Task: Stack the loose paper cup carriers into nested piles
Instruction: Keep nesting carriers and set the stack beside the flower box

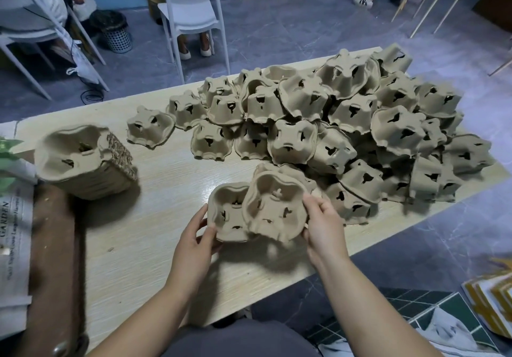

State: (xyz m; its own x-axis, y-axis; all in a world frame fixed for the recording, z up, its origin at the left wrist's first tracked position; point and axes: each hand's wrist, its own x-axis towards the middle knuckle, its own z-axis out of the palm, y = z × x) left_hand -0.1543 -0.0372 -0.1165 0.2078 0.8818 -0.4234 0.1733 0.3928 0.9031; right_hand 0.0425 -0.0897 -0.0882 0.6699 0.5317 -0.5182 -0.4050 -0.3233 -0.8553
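Brown pulp cup carriers cover the right and far half of a light wooden table (pixel 155 245) in a loose heap (pixel 346 123), most lying bottom up. My left hand (pixel 198 239) grips one carrier (pixel 228 212) held open side up near the table's front. My right hand (pixel 322 222) grips a second carrier (pixel 273 209), tilted and overlapping the right edge of the first. A tall nested pile of carriers (pixel 83 162) lies tipped on its side at the table's left.
A single carrier (pixel 149 129) lies apart between the pile and the heap. White chairs (pixel 191 10) and a mesh bin (pixel 117 37) stand beyond the table. Printed paper (pixel 13 245) hangs at the left; a person's feet show under the chair.
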